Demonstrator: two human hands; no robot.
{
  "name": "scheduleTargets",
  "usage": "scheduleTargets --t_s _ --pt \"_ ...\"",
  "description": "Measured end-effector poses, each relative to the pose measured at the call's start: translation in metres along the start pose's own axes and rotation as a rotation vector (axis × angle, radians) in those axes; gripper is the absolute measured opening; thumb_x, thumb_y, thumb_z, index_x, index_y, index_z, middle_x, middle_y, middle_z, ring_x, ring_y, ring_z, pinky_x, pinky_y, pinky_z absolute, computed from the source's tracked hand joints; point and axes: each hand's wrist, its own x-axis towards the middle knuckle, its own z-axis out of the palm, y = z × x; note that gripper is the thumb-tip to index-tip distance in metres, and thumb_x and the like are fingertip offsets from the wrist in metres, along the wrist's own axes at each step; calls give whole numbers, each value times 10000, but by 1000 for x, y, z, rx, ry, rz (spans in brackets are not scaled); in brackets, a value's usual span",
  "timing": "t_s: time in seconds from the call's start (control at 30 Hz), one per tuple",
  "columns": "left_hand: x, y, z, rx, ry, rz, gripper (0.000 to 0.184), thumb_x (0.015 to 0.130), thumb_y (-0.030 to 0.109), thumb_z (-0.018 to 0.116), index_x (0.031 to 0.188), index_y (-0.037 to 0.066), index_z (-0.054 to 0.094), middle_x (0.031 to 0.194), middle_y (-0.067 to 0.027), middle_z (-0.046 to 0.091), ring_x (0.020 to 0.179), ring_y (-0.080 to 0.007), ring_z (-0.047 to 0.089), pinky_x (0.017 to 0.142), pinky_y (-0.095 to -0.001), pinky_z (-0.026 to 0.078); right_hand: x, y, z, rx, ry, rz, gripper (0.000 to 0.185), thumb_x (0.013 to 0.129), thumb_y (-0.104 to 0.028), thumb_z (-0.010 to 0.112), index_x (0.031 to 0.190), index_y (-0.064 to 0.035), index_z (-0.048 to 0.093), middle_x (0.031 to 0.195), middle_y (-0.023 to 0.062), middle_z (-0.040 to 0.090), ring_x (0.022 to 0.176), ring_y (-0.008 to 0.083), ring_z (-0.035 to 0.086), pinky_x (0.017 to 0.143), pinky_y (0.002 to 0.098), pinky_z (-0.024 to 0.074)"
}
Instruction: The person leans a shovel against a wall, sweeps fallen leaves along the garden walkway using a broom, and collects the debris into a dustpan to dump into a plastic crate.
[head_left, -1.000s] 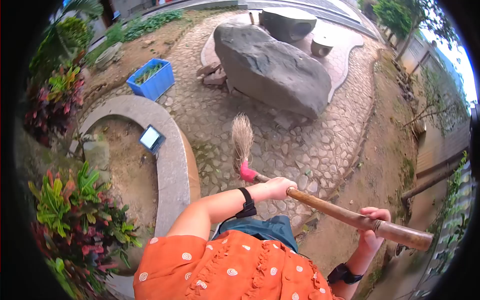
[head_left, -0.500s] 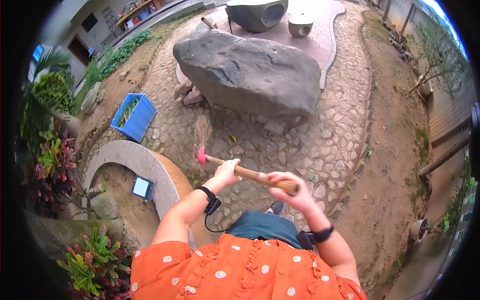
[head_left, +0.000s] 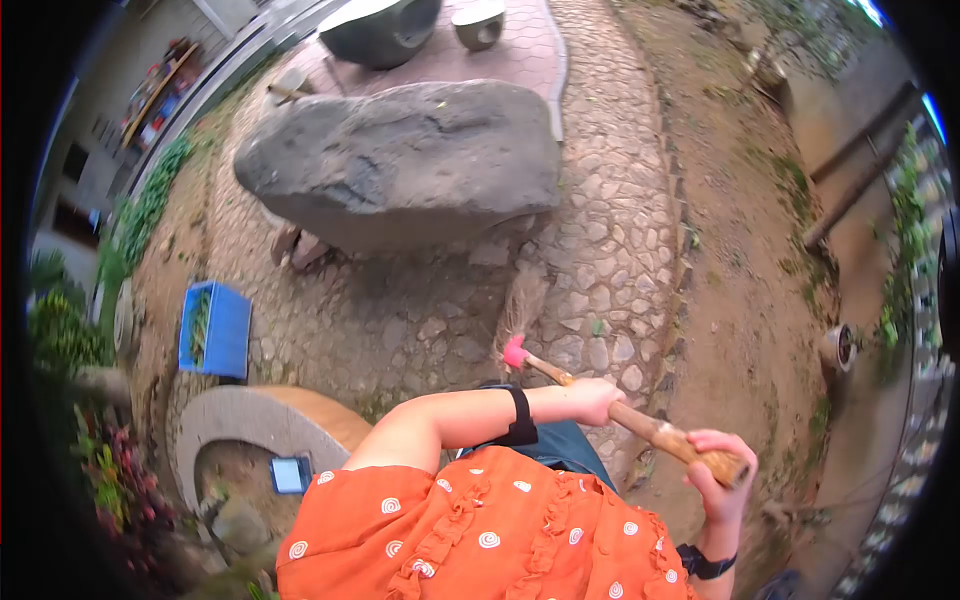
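A broom point(head_left: 645, 426) with a thick wooden handle slants across the front of my body. My left hand point(head_left: 596, 401) is wrapped round the middle of the handle. Close to the handle's top end, my right hand point(head_left: 718, 490) grips it with the fingers curled over. Pink wrapping binds the broom's thin twig bristles point(head_left: 522, 302), which look blurred over the stone paving just below the big rock.
A large grey boulder point(head_left: 400, 170) stands ahead on the cobbled path point(head_left: 610, 270). On the left are a blue crate point(head_left: 230, 335) holding green plants and a curved stone bench point(head_left: 205, 420). A bare dirt strip point(head_left: 735, 300) runs along the right.
Both hands and the broom have swung to the right; the bristles now lie right of where they were, below the boulder's right end. The view has turned as well.
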Motion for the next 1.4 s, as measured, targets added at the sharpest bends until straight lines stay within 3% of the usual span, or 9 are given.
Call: scheduleTargets --t_s 0.07,0.13,0.23,0.43,0.6,0.87,1.17,1.23,1.4 --pt "-2 23 -8 25 -120 181 193 737 241 724 885 131 668 823 -142 694 840 -389 676 723 -499 518 -31 -34 5 -39 125 -33 348 660 -123 839 938 5 673 926 170 721 904 247 700 842 347 535" --pt "-11 48 -26 13 -229 327 190 734 241 725 871 128 659 808 -141 687 832 -394 671 717 -499 516 -56 -61 24 -104 309 -435 352 730 -242 810 879 5 608 909 190 662 737 220 641 663 292 525" --pt "-17 71 -68 101 -329 448 189 728 244 719 867 132 658 821 -136 685 836 -396 661 724 -503 513 -66 -92 64 -171 528 -446 345 660 -149 824 922 6 663 888 188 718 853 258 706 809 335 538" --pt "62 -54 -68 454 -364 420 210 745 285 721 894 142 681 910 -108 703 938 -341 677 813 -481 531 -39 3 138 -13 555 -57 348 729 -47 843 1037 -22 684 1116 169 706 1035 264 682 904 361 531" --pt "82 -97 7 702 -704 447 234 774 276 715 983 169 704 1009 -97 707 1031 -316 663 883 -452 532 -82 67 207 -5 742 169 388 725 -94 888 1054 -41 687 1187 170 689 1095 249 663 960 367 508" --pt "-53 43 160 326 -1101 764 215 718 212 741 911 143 676 944 -119 700 951 -354 663 819 -474 514 -230 -72 232 -293 1112 349 457 617 -107 913 997 -30 670 1018 179 724 965 260 705 854 348 544" --pt "-131 116 138 128 -1186 1061 159 724 199 696 863 130 659 833 -88 682 891 -320 667 794 -455 487 -295 -156 256 -465 1243 185 399 631 -226 901 912 -49 681 870 137 737 675 190 694 686 303 530" --pt "-124 107 126 263 -1179 1031 159 729 202 694 873 141 667 832 -79 683 886 -314 669 798 -455 480 -320 -139 261 -106 1170 226 497 588 -115 929 1021 -31 700 971 164 739 874 248 728 790 324 564" --pt "-74 30 133 708 -1045 898 218 723 266 735 909 157 702 894 -88 709 920 -327 677 812 -471 516 -326 -7 272 189 1102 109 332 788 -84 832 1081 -36 686 1178 132 697 1121 220 648 969 346 500"
